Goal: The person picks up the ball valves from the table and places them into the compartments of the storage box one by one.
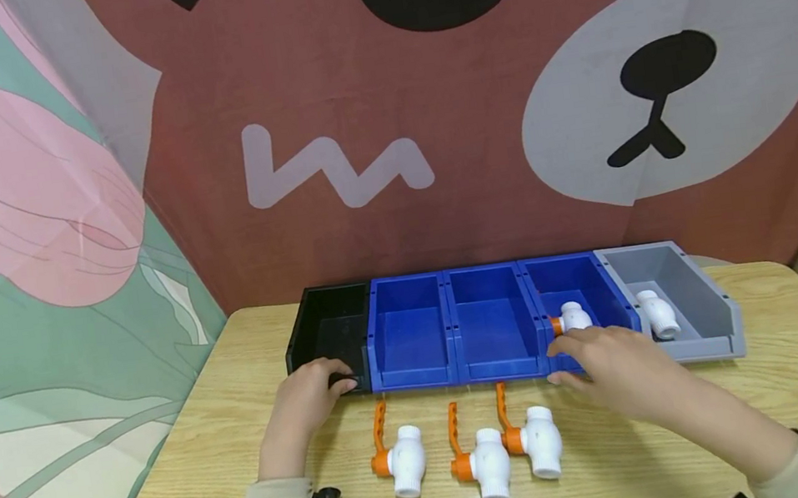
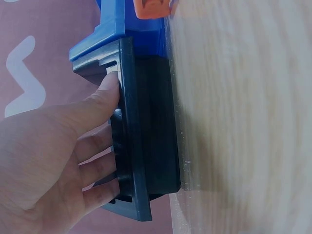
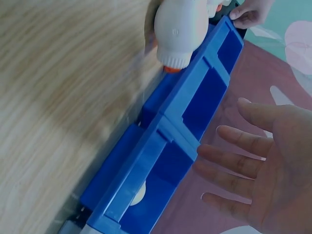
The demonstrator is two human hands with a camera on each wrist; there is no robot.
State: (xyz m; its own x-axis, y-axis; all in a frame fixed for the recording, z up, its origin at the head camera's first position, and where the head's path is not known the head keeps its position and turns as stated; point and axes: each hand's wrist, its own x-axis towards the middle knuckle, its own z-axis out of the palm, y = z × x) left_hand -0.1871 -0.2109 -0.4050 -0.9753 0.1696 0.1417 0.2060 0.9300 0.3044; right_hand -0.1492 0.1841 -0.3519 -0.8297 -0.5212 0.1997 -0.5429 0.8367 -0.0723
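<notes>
Three white plastic ball valves with orange lever handles (image 1: pixel 406 462) lie at lower centre of the frame on the light wood-grain table (image 1: pixel 197 494), levers toward the bins. Two further valves are binned right of centre: one white valve (image 1: pixel 574 316) in the rightmost of three blue plastic bins (image 1: pixel 419 377), another white valve (image 1: pixel 657 314) in the grey plastic bin (image 1: pixel 707 348). From where I stand, the left hand (image 1: pixel 308 395), left of centre, grips the front rim of the black plastic bin (image 1: pixel 337 333). The right hand (image 1: pixel 614 364), right of centre, is released, fingers extended and holding nothing, by the valve-bearing blue bin. Assessment: the step appears to be steadying or squaring the row. Recommended: even, gentle pressure, no lifting of the black bin, right fingers clear of the binned valve; sliding the row forward could strike the loose valves.
</notes>
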